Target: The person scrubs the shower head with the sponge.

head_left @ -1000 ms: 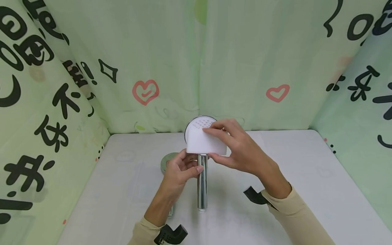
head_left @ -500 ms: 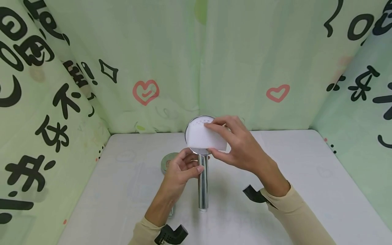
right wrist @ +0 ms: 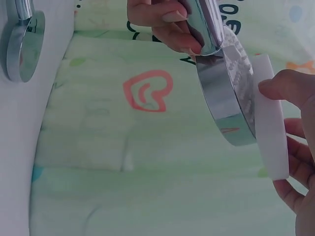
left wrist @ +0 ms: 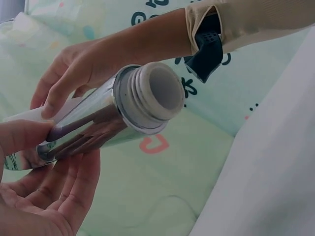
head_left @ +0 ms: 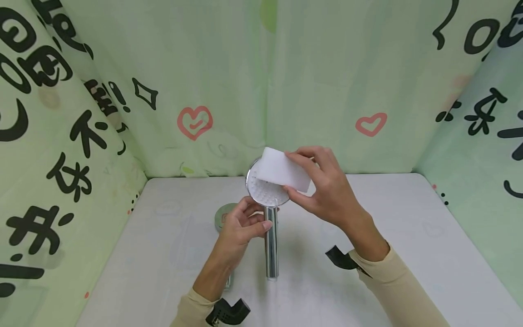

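A chrome shower head point(head_left: 267, 193) with a round nozzle face is held upright over the table. My left hand point(head_left: 243, 222) grips its handle point(head_left: 271, 250) just below the head, thumb across the front. In the left wrist view the handle's threaded white end point(left wrist: 152, 93) points toward the camera. My right hand point(head_left: 327, 186) pinches a white sponge block point(head_left: 283, 169) between thumb and fingers. The sponge lies against the upper right of the nozzle face, tilted, and covers part of it. From the right wrist view, the sponge's flat side faces the nozzles.
A second chrome shower head point(head_left: 224, 215) lies face down on the white table point(head_left: 171, 254), partly hidden behind my left hand and forearm. Green printed curtains point(head_left: 318, 81) hang along the back and both sides. Black camera mounts point(head_left: 341, 258) sit at both wrists.
My right hand has moved the sponge up and to the right across the nozzle face and tilted it, uncovering the lower nozzles. The left hand stays on the handle.
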Available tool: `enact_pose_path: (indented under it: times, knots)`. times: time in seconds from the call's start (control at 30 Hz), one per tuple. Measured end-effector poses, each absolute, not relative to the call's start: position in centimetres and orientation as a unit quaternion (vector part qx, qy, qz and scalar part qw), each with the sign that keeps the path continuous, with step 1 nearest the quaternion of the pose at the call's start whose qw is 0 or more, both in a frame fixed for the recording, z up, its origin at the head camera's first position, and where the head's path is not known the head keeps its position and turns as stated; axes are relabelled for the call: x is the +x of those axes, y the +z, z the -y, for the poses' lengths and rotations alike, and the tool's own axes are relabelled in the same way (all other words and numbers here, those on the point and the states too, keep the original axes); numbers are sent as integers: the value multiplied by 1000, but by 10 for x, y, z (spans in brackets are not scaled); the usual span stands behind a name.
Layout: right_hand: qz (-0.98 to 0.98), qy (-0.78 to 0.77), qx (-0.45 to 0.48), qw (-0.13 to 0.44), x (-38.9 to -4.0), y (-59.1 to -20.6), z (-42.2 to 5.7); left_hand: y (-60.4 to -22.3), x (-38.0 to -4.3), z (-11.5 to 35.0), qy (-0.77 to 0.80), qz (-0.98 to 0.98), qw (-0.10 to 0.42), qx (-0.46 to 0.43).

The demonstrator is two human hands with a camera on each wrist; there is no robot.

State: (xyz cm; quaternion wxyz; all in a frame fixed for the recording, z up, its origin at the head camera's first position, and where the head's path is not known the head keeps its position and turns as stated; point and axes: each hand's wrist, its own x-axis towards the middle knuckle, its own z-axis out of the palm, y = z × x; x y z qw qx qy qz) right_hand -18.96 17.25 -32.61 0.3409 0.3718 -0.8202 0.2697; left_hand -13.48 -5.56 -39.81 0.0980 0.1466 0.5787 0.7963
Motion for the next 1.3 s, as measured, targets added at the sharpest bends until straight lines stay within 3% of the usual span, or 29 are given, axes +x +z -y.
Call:
enact_pose_path:
  times: [0.27,1.3]
  knots:
    - [825,295,330,351,-187,-330,-178,-398,-138,58,805,-569,85,146]
    - [841,334,374,202,-153,-358,-165,-394,-143,61,833,-538,52,122]
